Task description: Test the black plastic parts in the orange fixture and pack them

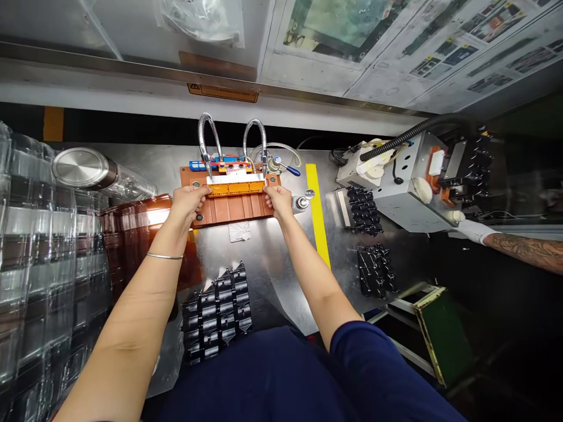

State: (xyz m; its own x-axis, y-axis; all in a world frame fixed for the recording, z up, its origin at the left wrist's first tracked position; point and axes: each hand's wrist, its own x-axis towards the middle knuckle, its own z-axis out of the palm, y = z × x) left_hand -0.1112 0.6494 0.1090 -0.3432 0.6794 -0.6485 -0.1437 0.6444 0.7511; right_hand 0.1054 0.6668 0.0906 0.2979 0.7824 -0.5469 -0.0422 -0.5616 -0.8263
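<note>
An orange perforated strip (236,189) with a white upper edge lies across a brown fixture block (240,210). My left hand (190,201) pinches the strip's left end, and my right hand (278,200) pinches its right end. Two bent metal hoses (206,132) arch over the fixture, their tips down near the strip's ends. Behind the strip sit blue and white fixture parts (235,166). A lever with a blue handle (292,171) stands at the fixture's back right.
Black molded parts (217,313) lie near my body, more (376,269) beyond the yellow tape (317,214). Clear trays (35,264) and a steel-lidded bottle (85,167) stand left. At right, another person's gloved hand (472,230) touches a grey machine (400,196). A green-sided stand (442,334) is lower right.
</note>
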